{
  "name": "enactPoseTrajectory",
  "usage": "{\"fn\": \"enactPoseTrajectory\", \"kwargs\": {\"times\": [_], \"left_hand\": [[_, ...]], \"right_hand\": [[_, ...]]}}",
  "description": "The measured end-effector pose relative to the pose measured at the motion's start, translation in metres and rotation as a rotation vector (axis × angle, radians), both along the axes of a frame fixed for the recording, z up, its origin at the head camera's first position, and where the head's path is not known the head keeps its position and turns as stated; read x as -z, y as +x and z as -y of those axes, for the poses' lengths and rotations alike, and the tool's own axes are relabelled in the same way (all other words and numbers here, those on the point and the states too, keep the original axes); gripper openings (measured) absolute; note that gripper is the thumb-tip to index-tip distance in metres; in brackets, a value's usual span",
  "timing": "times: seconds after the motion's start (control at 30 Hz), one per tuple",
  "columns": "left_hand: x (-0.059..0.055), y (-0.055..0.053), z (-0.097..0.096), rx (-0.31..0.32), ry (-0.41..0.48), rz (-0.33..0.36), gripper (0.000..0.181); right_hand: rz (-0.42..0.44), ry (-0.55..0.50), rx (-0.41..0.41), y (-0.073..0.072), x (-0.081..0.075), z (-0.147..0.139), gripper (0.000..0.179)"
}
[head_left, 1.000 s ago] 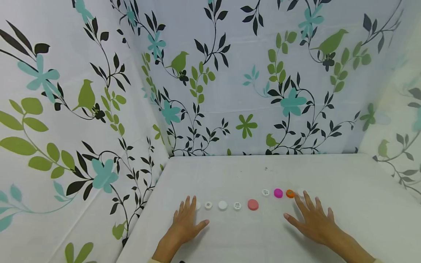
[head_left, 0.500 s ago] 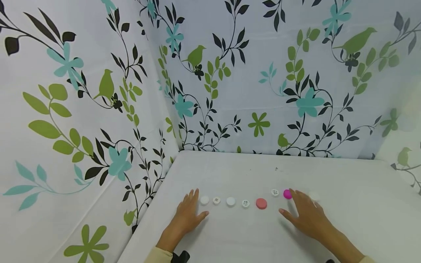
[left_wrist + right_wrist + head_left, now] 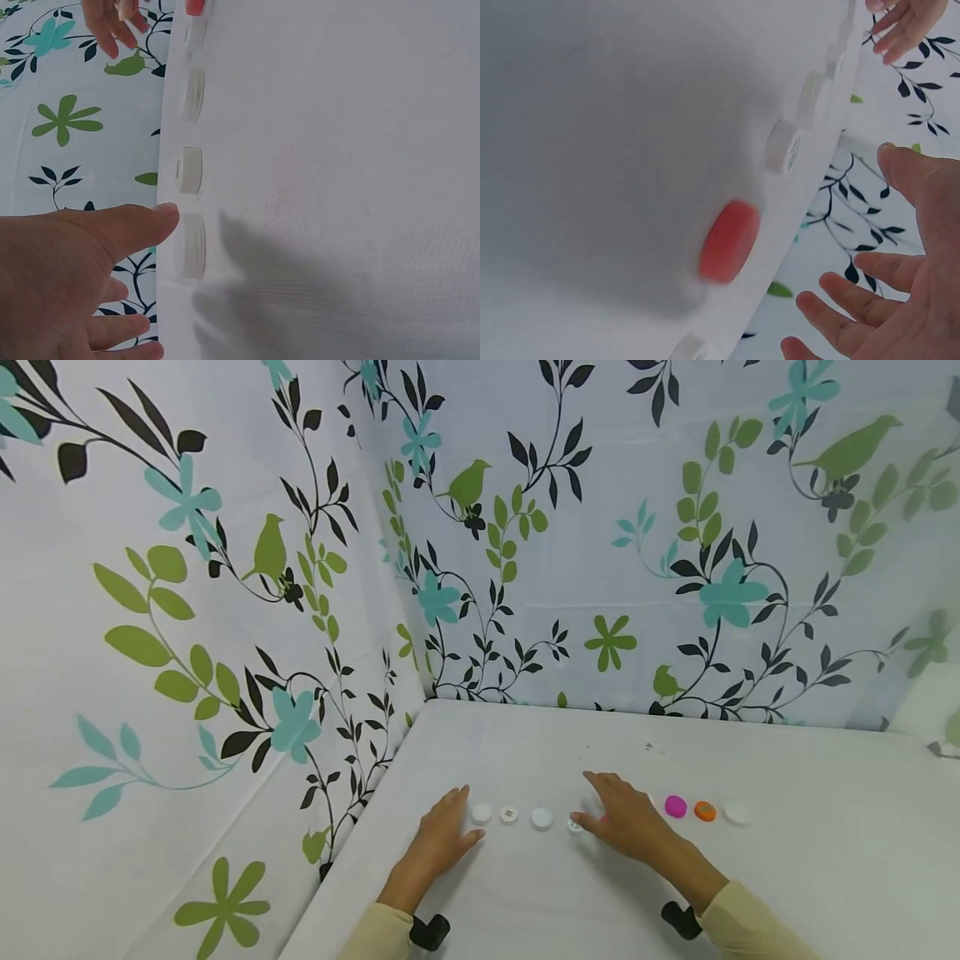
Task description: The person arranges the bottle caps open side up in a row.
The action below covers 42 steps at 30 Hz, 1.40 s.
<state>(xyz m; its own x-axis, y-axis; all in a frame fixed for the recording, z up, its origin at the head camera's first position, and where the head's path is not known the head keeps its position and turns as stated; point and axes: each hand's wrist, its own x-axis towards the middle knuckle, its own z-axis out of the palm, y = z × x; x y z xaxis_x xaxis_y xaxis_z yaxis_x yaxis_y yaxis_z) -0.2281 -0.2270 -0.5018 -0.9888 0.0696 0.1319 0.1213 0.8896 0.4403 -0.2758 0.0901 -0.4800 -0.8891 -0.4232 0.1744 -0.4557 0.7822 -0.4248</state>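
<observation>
A row of bottle caps runs across the white table. My left hand (image 3: 437, 835) hovers beside the leftmost white cap (image 3: 482, 813), fingers extended and holding nothing; the left wrist view has its thumb close to that cap (image 3: 193, 246). Farther right, my right hand (image 3: 633, 822) passes over the row with spread fingers and nothing in it. Its thumb overlaps a white cap with dark markings (image 3: 575, 827) in the head view. The coral-red cap (image 3: 730, 241) shows whole in the right wrist view, but the hand mostly hides it from the head camera.
Two more white caps, one small and marked (image 3: 509, 814), one plain (image 3: 542, 818), lie between the hands. Right of the right hand are a magenta cap (image 3: 676, 807), an orange cap (image 3: 705, 811) and a white cap (image 3: 737, 813). A floral curtain (image 3: 525, 568) hangs behind the table (image 3: 525, 735).
My right hand has swept left from the orange and magenta caps to above the red one. The left hand stays by the leftmost cap. The head view has turned, and the caps keep their places.
</observation>
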Motion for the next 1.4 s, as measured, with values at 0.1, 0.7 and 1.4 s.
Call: {"fn": "enactPoseTrajectory", "kwargs": {"times": [0.1, 0.7, 1.4], "left_hand": [[0.000, -0.005, -0.002, 0.000, -0.018, 0.004, 0.073], [-0.001, -0.024, -0.008, -0.011, -0.038, 0.029, 0.048], [0.001, -0.027, -0.004, -0.029, -0.047, 0.035, 0.035]], "right_hand": [[0.016, -0.007, -0.022, -0.006, 0.003, 0.019, 0.072], [0.068, -0.010, -0.218, -0.029, 0.016, 0.116, 0.053], [-0.023, 0.099, -0.195, -0.024, 0.030, 0.156, 0.033]]}}
